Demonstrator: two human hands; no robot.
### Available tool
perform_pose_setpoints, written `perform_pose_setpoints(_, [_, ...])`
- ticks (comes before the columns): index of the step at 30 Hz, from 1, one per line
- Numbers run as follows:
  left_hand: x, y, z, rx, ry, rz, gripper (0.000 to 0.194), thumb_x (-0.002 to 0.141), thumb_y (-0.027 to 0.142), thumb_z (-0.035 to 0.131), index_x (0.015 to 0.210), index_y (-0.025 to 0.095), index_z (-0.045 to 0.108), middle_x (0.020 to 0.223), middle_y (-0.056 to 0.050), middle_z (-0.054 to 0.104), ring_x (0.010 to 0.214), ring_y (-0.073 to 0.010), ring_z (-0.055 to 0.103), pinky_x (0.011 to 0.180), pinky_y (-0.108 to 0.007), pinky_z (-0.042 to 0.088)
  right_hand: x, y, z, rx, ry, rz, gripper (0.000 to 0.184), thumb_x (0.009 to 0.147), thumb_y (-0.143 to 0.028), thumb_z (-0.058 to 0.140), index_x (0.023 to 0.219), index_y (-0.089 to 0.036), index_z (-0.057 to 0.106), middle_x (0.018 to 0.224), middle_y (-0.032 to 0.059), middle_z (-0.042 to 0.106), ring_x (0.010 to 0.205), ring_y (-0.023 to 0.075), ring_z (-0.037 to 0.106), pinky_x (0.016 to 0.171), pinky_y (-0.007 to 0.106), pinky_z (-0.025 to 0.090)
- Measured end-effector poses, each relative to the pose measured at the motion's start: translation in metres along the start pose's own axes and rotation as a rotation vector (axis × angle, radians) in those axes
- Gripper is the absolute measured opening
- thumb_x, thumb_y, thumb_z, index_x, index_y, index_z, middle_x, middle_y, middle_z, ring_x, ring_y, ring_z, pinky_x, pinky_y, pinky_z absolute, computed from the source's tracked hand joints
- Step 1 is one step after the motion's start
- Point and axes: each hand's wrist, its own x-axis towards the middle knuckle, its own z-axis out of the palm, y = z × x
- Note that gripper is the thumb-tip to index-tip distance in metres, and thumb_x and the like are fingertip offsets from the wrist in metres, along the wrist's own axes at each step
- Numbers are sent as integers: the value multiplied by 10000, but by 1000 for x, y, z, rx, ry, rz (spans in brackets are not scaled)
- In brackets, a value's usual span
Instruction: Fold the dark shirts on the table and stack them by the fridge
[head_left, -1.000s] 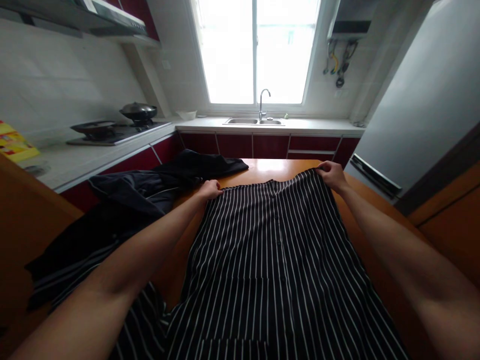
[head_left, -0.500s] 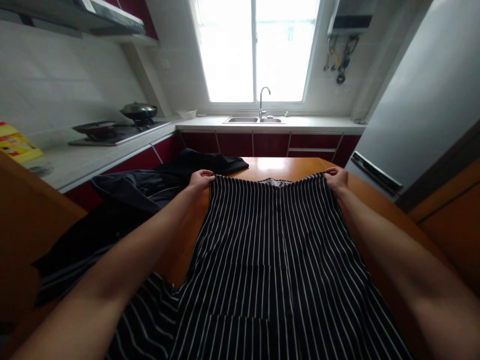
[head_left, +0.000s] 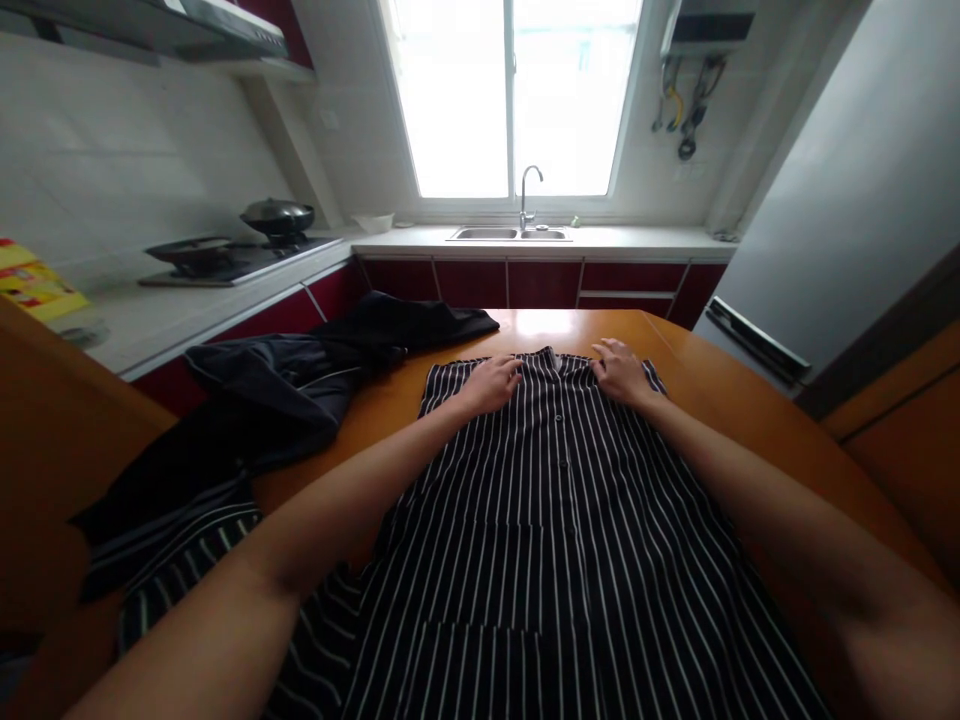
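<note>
A black shirt with thin white stripes [head_left: 559, 540] lies spread flat on the orange wooden table [head_left: 720, 400], its collar at the far end and a row of buttons down the middle. My left hand [head_left: 491, 383] rests palm down on the cloth left of the collar, fingers flat. My right hand [head_left: 621, 371] lies flat on the cloth right of the collar. Neither hand grips anything.
A heap of dark clothes [head_left: 277, 390] lies on the table's left side, with a striped piece [head_left: 172, 560] nearer me. Beyond are a counter with a stove and pans [head_left: 232, 255], a sink with tap [head_left: 517, 232] under the window, and a grey fridge [head_left: 832, 210] at right.
Both hands let go of the shirt's far corners and moved inward to the collar. The shirt now lies flat, and my hands rest open on it.
</note>
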Motion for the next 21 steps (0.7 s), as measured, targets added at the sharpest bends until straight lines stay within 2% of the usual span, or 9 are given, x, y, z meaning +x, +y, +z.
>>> perform_pose_setpoints(2, [1,1,14,21,-112,-24,570,1014,543,314,1525,300,383,1620,-43,306,1496,-296,231,1192,-506,201,-7,-6,9,-9,-139,-10,594,993,-489,362,1504,-188,395,1598,135,330,1481,296,232,1188,522,185])
perform_pose_setpoints(4, [-3,-6,24,45,-160,-86,651,991,648,244,1555,331,315,1655,-32,197,1523,-317,124,1195,-560,126,-13,-4,16,-11,-264,38,685,992,-583,309,1557,-196,293,1640,138,230,1516,297,138,1190,580,111])
perform_pose_setpoints(7, [-5,-16,28,61,-184,-181,729,951,726,207,1573,348,261,1666,-27,122,1526,-346,45,1195,-581,73,-14,-1,19,-5,-350,101,734,981,-645,278,1560,-195,296,1645,154,202,1524,307,105,1182,614,68])
perform_pose_setpoints(9, [1,-14,26,55,-208,-254,781,927,756,241,1577,323,259,1665,-61,122,1515,-395,45,1176,-623,94,-7,-4,16,-4,-306,105,680,989,-614,315,1518,-193,388,1620,160,277,1511,322,160,1177,626,68])
perform_pose_setpoints(11, [15,-7,22,34,-177,-262,769,946,712,290,1564,257,309,1646,-128,197,1499,-425,136,1157,-633,166,7,-10,11,16,-198,99,536,1013,-500,352,1394,-180,552,1534,168,432,1454,330,306,1175,597,140])
perform_pose_setpoints(14, [43,11,21,0,-67,-108,559,1009,506,353,1473,213,463,1566,-130,390,1445,-319,346,1169,-470,275,33,-21,9,65,-106,100,367,1004,-303,406,1175,-165,700,1329,164,625,1267,292,534,1101,454,347])
perform_pose_setpoints(17, [64,25,30,-18,-33,9,443,1014,357,379,1418,240,519,1504,-63,486,1378,-203,447,1154,-305,309,55,-26,15,92,-177,99,239,928,-255,566,1094,-201,729,1156,114,719,1079,244,645,951,352,465])
perform_pose_setpoints(19, [69,29,39,-23,-23,28,467,1015,341,371,1454,222,476,1508,-69,480,1387,-199,433,1161,-300,297,64,-25,22,93,-227,105,216,847,-269,687,1052,-218,734,1074,89,742,1004,238,668,905,353,482])
perform_pose_setpoints(21, [70,29,47,-25,-20,25,507,1018,366,358,1497,210,414,1545,-78,432,1430,-224,371,1186,-349,261,69,-23,27,87,-254,117,244,794,-290,744,1026,-216,730,1039,89,746,979,247,669,905,384,478])
